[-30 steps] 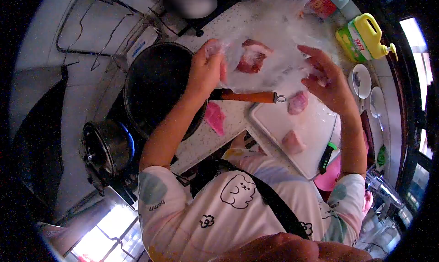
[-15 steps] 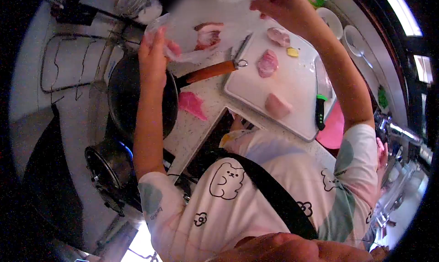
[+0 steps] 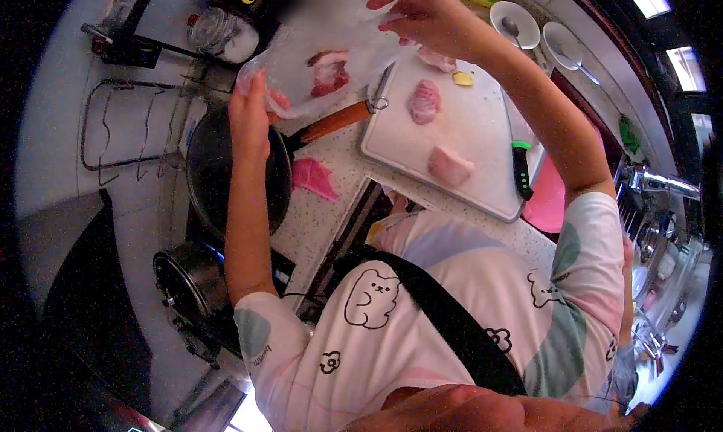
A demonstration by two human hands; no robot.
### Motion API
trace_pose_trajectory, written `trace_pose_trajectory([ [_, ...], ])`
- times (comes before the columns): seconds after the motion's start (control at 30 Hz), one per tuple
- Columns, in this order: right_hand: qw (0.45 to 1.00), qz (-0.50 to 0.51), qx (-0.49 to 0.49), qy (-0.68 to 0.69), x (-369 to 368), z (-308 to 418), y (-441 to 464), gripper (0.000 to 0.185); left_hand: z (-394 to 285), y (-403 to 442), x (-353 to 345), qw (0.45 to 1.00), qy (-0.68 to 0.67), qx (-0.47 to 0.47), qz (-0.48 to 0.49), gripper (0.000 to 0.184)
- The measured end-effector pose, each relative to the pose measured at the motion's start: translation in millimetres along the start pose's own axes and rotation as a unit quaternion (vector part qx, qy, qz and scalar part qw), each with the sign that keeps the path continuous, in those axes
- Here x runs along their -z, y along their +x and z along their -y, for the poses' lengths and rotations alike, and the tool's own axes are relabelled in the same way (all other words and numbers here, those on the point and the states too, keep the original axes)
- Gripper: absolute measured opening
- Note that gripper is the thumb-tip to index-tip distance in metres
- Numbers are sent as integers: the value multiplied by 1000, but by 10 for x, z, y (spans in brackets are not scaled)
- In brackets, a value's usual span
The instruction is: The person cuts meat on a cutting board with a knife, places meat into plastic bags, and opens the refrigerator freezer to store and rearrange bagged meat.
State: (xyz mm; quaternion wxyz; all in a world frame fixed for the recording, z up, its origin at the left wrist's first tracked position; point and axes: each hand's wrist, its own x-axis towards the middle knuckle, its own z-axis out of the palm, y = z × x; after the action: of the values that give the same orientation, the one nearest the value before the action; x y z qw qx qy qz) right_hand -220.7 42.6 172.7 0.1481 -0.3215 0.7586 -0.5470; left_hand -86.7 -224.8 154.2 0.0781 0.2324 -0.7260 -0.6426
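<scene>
The bag (image 3: 367, 54) was spread between the hands over the table (image 3: 310, 232), beside the pan (image 3: 218, 164), meat (image 3: 330, 72) showing through. The left hand (image 3: 252, 112) had its grip closed on one edge; the right hand (image 3: 431, 18) curled loosely opposite, its hold unclear. The film looked light, limp, slippery, best taken by bunched edges.

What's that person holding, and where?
A clear plastic bag. The left grip holds its left edge; the right grip is at its right edge, perhaps holding.
</scene>
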Motion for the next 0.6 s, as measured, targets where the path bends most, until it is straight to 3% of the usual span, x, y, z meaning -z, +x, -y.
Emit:
trace_pose_trajectory([
  [0.13, 996, 45, -14, 69, -244, 64, 238, 34, -130, 18, -214, 999, 39, 11, -1, 40],
  [0.2, 994, 39, 53, -88, -595, 241, 421, 39, -196, 61, -357, 997, -57, 24, 52, 53],
  [0.23, 989, 42, 76, -121, -755, 256, 536, 48, -209, 108, -371, 997, -55, 22, 54, 53],
  [0.27, 982, 44, 99, -156, -867, 225, 647, 57, -213, 158, -376, 983, -145, 48, 98, 59],
  [0.3, 982, 40, 100, -156, -895, 164, 779, 57, -209, 186, -359, 959, -233, 75, 141, 64],
  [0.37, 985, 72, 35, -155, -878, 75, 992, 64, -91, 211, -180, 962, -219, 61, 151, 66],
  [0.4, 985, 67, 36, -157, -858, 106, 996, 64, -69, 211, -117, 964, -207, 48, 160, 67],
  [0.47, 991, 115, -68, -26, -830, 173, 980, 56, -23, 157, -17, 965, -184, 31, 183, 67],
  [0.6, 978, 123, -81, -148, -999, 406, 914, 41, 13, 89, 6, 969, -139, -18, 206, 64],
])
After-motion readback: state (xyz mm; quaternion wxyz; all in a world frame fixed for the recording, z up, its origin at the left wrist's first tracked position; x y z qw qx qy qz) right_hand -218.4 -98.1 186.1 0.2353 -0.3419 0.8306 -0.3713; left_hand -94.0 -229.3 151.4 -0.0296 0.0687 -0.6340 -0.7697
